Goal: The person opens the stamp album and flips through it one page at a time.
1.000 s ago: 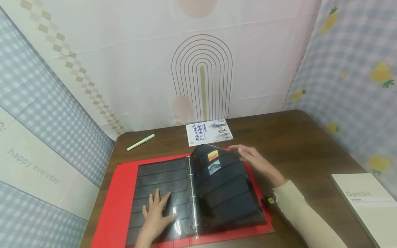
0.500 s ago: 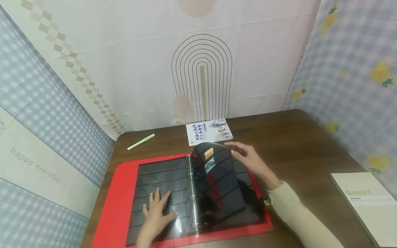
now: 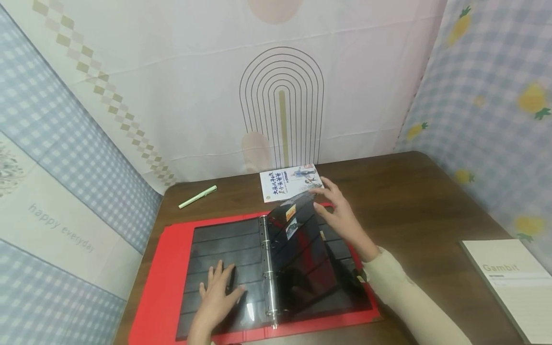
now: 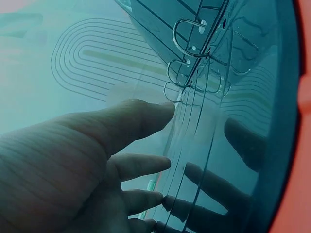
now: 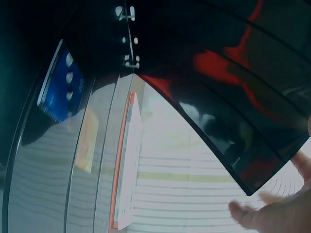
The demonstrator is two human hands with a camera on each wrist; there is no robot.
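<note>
A red ring binder [image 3: 161,273] lies open on the brown table [image 3: 431,206], filled with black pocket pages. My left hand [image 3: 217,293] rests flat, fingers spread, on the left-hand page [image 3: 224,242]; the left wrist view shows those fingers [image 4: 136,165] on the glossy sleeve near the metal rings [image 4: 187,63]. My right hand [image 3: 323,197] pinches the top outer corner of one black page [image 3: 302,254] and holds it raised and curled over the rings. Two small cards [image 3: 291,219] sit in its upper pockets. In the right wrist view the page's corner [image 5: 218,97] hangs above my fingers [image 5: 272,213].
A small printed booklet [image 3: 290,182] lies just behind the binder, close to my right hand. A green pen [image 3: 197,197] is at the back left. A pale "Gambit" notebook [image 3: 513,282] sits at the right edge. Cloth walls close in on three sides.
My right hand has lifted the page's corner higher and carried it left toward the rings, so the page stands steeper. The left hand has stayed put.
</note>
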